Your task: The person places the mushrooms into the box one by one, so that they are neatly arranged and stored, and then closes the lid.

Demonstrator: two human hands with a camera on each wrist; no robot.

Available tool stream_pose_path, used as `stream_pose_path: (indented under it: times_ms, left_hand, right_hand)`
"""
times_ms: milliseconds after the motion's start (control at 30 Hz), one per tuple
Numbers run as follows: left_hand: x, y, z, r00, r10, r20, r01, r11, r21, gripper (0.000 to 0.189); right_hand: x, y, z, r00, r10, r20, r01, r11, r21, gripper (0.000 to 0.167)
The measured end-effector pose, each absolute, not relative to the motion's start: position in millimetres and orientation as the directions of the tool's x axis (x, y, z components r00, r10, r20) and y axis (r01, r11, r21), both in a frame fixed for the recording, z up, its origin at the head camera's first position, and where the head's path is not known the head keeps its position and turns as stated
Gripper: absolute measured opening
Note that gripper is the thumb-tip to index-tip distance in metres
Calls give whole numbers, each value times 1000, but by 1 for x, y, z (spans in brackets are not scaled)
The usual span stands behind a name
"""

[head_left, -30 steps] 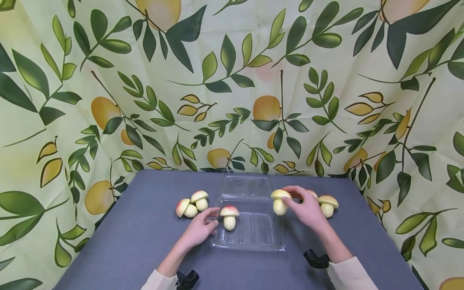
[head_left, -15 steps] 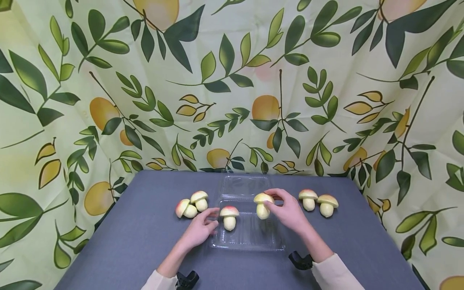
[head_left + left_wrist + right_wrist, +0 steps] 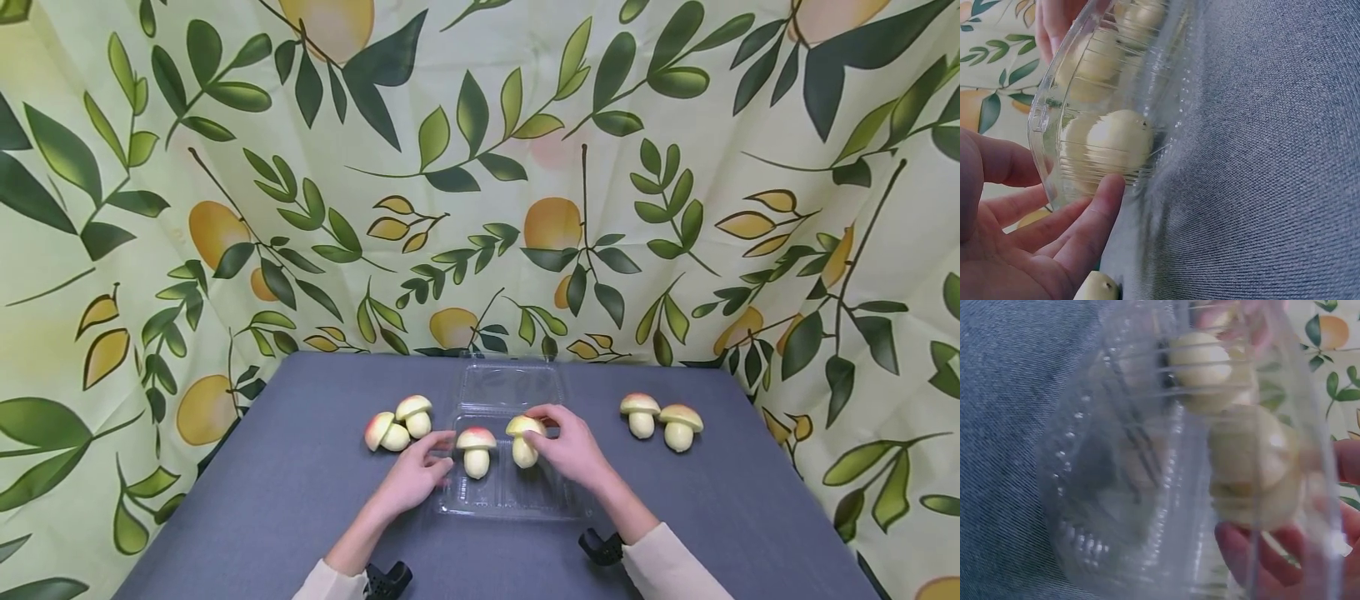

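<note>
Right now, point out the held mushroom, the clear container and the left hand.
Held mushroom (image 3: pixel 521 444): head view, on its upper stem.
Clear container (image 3: pixel 517 492): head view, on a bare part of its base.
Left hand (image 3: pixel 414 475): head view, mid-hand.

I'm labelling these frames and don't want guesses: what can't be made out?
Head view: part of the held mushroom, hidden behind the right hand.
Left wrist view: most of the lowest mushroom, cut off by the bottom edge.
Right wrist view: surface detail on the held mushroom, blurred and seen through the clear container.
</note>
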State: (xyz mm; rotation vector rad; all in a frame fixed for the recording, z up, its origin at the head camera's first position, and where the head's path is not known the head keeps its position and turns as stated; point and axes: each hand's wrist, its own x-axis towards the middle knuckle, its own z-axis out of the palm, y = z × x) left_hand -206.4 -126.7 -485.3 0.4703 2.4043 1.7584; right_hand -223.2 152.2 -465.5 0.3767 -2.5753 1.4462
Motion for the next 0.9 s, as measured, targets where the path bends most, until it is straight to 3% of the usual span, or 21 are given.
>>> stream_pose_path:
  times_ms: [900]
  left_hand:
    - [-210, -128, -488, -943, 326, 67, 178, 323, 929, 46]
  right_hand:
    - [-231, 134, -488, -954, -148, 260, -294, 628, -721, 28]
